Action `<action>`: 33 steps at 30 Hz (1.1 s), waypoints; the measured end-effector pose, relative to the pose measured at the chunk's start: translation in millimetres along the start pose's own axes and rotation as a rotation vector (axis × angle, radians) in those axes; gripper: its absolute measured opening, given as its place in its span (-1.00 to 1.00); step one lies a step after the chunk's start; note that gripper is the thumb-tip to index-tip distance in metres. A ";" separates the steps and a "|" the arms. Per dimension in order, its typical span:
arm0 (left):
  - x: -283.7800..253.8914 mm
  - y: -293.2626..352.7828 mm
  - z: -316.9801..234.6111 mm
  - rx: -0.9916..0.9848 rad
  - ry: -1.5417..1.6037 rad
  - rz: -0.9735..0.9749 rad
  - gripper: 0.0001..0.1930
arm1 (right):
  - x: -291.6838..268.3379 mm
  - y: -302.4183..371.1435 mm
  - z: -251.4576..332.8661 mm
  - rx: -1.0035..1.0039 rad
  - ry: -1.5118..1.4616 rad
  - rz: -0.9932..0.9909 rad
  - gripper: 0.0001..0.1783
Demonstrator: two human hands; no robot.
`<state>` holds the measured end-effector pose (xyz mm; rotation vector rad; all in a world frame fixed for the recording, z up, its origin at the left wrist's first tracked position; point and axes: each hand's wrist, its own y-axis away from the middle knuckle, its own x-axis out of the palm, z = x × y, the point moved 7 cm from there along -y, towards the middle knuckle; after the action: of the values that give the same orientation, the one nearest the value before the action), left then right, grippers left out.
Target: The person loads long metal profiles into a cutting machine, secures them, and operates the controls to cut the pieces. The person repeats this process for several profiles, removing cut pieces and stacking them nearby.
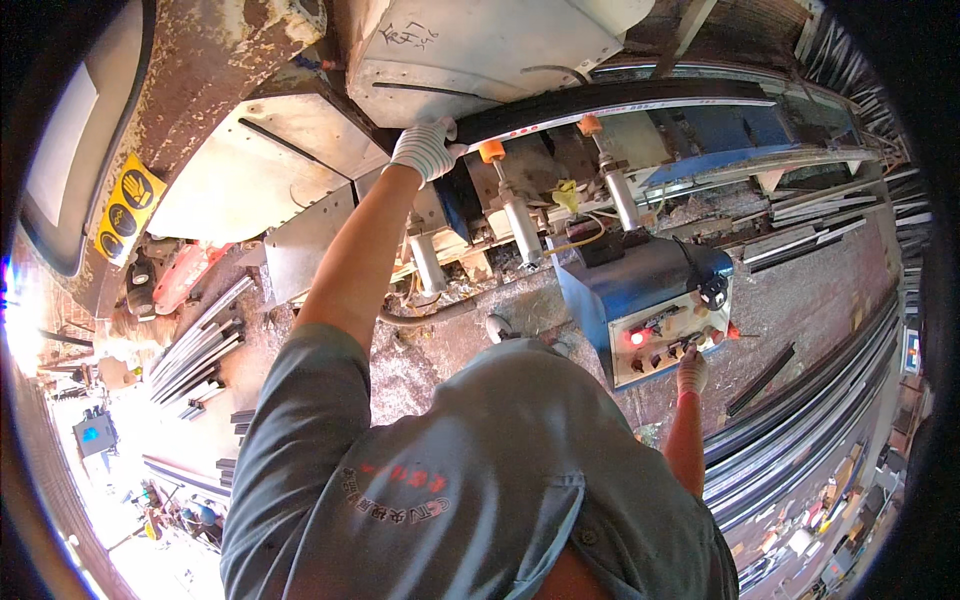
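My left hand (425, 152), in a striped white glove, is closed on the near end of a long black profile bar (600, 100). A white strip with red marks runs along the bar's front edge. Orange-tipped clamp cylinders (520, 228) stand against that edge, to the right of the hand. My right hand (692, 372), also gloved, reaches to a blue control box (640, 280). Its fingers are closed at a small black switch (689, 350) on the panel, beside a lit red lamp (637, 338). The fingertips are partly hidden.
Large metal machine plates (480, 50) rise beyond the bar. A yellow warning sign (130, 210) is fixed to the worn frame at left. Long profiles (800, 440) lie stacked on the right, and shorter bars (200, 350) at left. A hose (440, 318) runs below the cylinders.
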<state>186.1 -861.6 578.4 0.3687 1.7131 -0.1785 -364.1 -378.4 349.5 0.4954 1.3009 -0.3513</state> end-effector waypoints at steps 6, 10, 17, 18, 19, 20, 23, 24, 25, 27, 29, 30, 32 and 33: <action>-2.1 -1.2 -4.8 0.014 -0.053 0.047 -0.48 | 23.2 12.6 -30.7 0.272 -0.202 0.025 -0.30; -0.6 2.3 -8.7 0.006 -0.025 0.095 -0.46 | 52.8 17.6 -58.5 0.367 -0.224 0.010 -0.36; 11.3 16.2 -16.6 -0.013 0.043 0.044 -0.62 | 68.4 2.0 -62.7 -0.127 0.173 0.002 -0.57; 12.4 16.9 -21.9 0.027 -0.002 -0.028 -0.63 | 62.4 0.5 -56.8 -0.201 0.168 -0.061 -0.60; 16.7 16.8 -21.7 -0.009 0.014 -0.053 -0.67 | 59.1 -4.1 -58.3 -0.140 0.135 -0.067 -0.63; 19.7 17.4 -20.4 -0.026 0.026 -0.089 -0.68 | 55.1 -7.2 -62.2 -0.048 -0.040 -0.059 -0.66; 27.1 19.2 -20.7 -0.045 0.005 -0.178 -0.64 | 44.9 -11.8 -50.4 -0.017 0.162 0.018 -0.73; 27.5 18.1 -19.8 -0.049 0.013 -0.194 -0.64 | 40.0 -13.4 -37.9 -0.126 0.166 0.048 -0.74; 30.4 18.7 -19.9 -0.050 0.005 -0.186 -0.64 | 36.2 -13.1 -39.4 -0.076 0.229 0.124 -0.74; 32.6 18.0 -18.4 -0.057 0.035 -0.177 -0.66 | 29.9 -17.5 -35.3 -0.080 0.285 0.177 -0.74; 33.1 17.5 -18.1 -0.070 0.055 -0.181 -0.68 | 32.6 -23.8 -44.8 -0.037 0.295 0.235 -0.73; 33.9 17.6 -18.5 -0.071 0.040 -0.175 -0.71 | 37.7 -27.9 -51.5 -0.033 0.261 0.257 -0.71; 33.3 17.1 -18.4 -0.078 0.044 -0.182 -0.71 | 50.2 -31.0 -50.8 -0.302 0.341 0.154 -0.69; 33.1 17.0 -17.9 -0.082 0.042 -0.182 -0.71 | 53.3 -23.7 -40.4 -0.577 0.521 -0.052 -0.68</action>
<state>170.7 -835.2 550.6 0.1568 1.7892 -0.2339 -396.9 -375.4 286.7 0.0548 1.8357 0.1323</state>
